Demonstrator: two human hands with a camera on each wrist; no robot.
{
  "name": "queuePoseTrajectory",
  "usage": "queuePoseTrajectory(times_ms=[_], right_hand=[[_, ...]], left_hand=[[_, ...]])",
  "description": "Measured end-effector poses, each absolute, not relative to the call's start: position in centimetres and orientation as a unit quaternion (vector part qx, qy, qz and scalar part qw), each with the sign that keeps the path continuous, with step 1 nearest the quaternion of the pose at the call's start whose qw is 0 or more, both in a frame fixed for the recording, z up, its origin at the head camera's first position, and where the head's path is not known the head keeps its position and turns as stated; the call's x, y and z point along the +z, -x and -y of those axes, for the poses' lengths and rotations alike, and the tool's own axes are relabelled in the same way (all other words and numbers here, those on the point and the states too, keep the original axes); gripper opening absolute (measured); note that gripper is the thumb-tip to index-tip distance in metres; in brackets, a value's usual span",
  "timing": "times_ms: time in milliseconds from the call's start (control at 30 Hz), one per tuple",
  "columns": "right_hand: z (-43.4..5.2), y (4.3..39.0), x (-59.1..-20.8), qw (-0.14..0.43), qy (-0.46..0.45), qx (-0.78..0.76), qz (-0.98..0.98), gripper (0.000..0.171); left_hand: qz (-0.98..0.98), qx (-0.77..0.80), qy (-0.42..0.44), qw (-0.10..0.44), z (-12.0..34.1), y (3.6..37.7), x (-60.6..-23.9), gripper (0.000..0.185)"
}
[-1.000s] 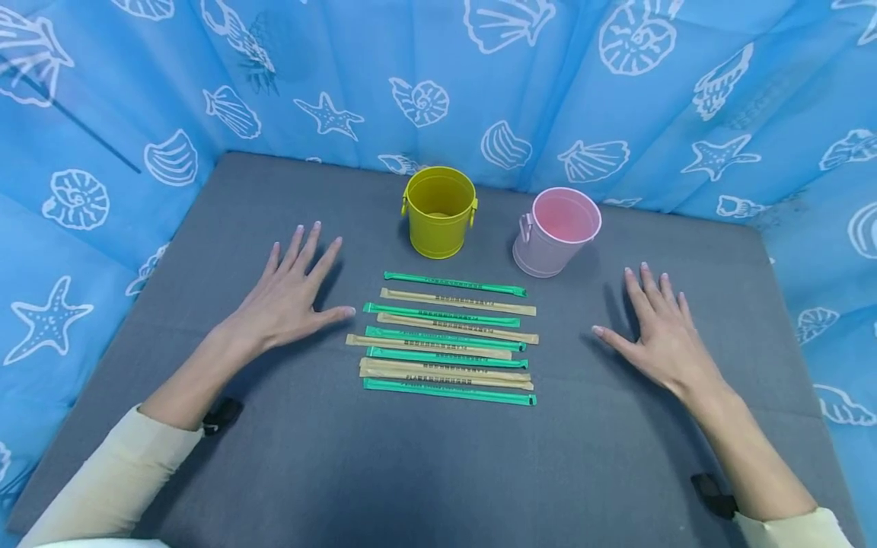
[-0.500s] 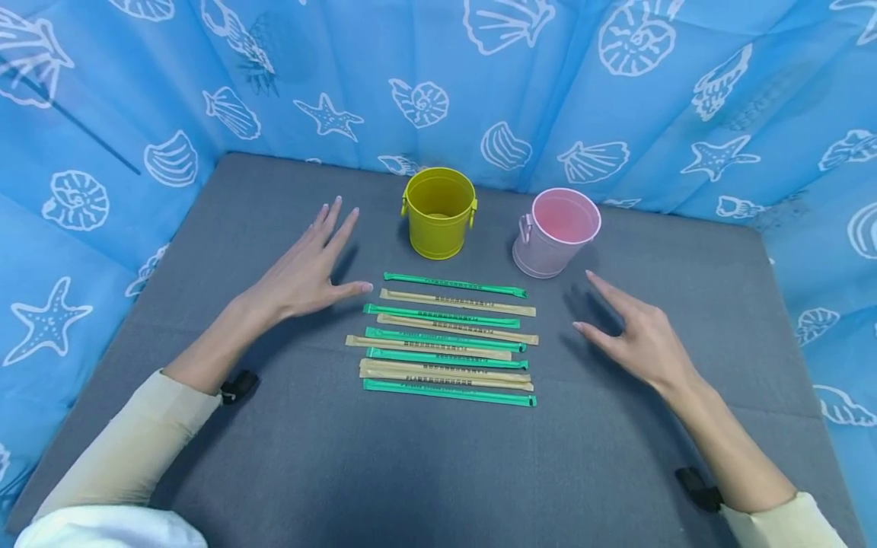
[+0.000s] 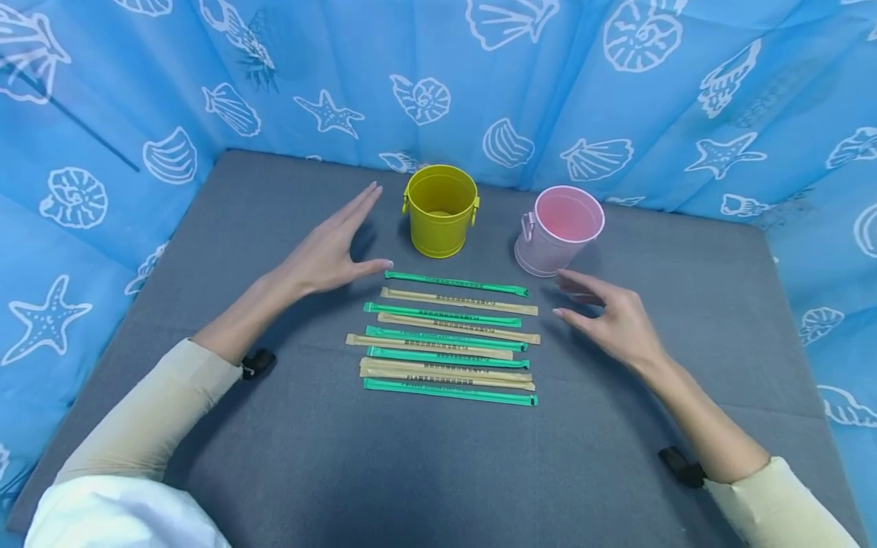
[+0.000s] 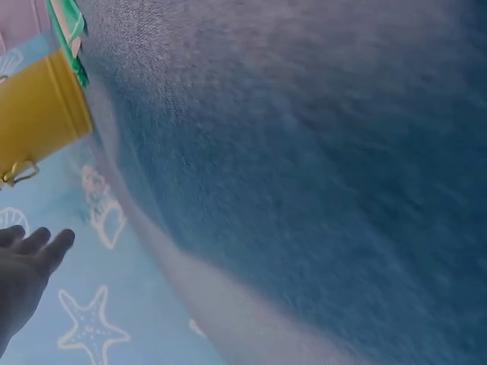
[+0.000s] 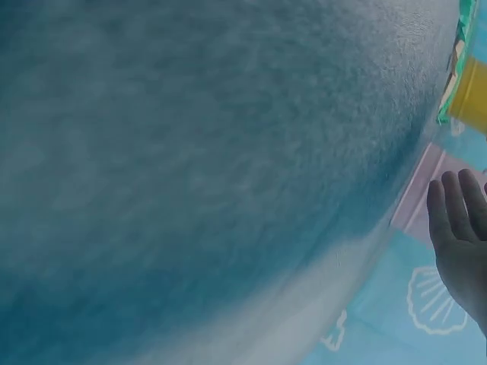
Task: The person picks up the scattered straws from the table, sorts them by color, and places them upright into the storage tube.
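Note:
Several wrapped straws, green and tan in turn, lie in a stack of rows on the grey table. Behind them stand a yellow bucket and a pink bucket. My left hand hovers with straight fingers left of the yellow bucket, its thumb near the left end of the top green straw. My right hand hovers open just below the pink bucket, right of the straws. Neither hand holds anything. The left wrist view shows the yellow bucket and fingertips.
Blue curtains printed with shells and starfish wall the table on the left, back and right. Black wrist straps sit at both cream sleeves. The right wrist view is blurred, with the right hand's fingers at its edge.
Both hands have lifted off the table and moved inward and forward: the left toward the yellow bucket, the right toward the pink bucket. The straws and buckets have not moved.

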State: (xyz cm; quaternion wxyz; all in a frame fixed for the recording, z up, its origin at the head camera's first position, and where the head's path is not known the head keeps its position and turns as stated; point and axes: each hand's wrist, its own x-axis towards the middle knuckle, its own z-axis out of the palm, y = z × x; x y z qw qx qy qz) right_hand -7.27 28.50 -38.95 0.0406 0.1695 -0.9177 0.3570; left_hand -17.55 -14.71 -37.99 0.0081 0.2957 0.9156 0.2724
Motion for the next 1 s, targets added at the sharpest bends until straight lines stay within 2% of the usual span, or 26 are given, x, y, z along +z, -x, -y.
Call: queuePoseTrajectory(times_ms=[533, 767, 1000], right_hand=[[-25.6, 9.2, -39.7, -0.004, -0.165, 0.39, 0.906, 0.048], [-24.8, 9.9, -40.1, -0.003, -0.159, 0.388, 0.908, 0.041], [-24.2, 10.4, -40.7, -0.03, -0.159, 0.4, 0.902, 0.042]], left_hand=[[-0.883, 0.369, -0.291, 0.013, 12.2, 20.0, -37.9, 0.102], [-0.845, 0.436, -0.311, 0.012, 11.0, 20.9, -38.2, 0.097], [-0.829, 0.467, -0.305, 0.041, 10.2, 21.6, -38.6, 0.097]])
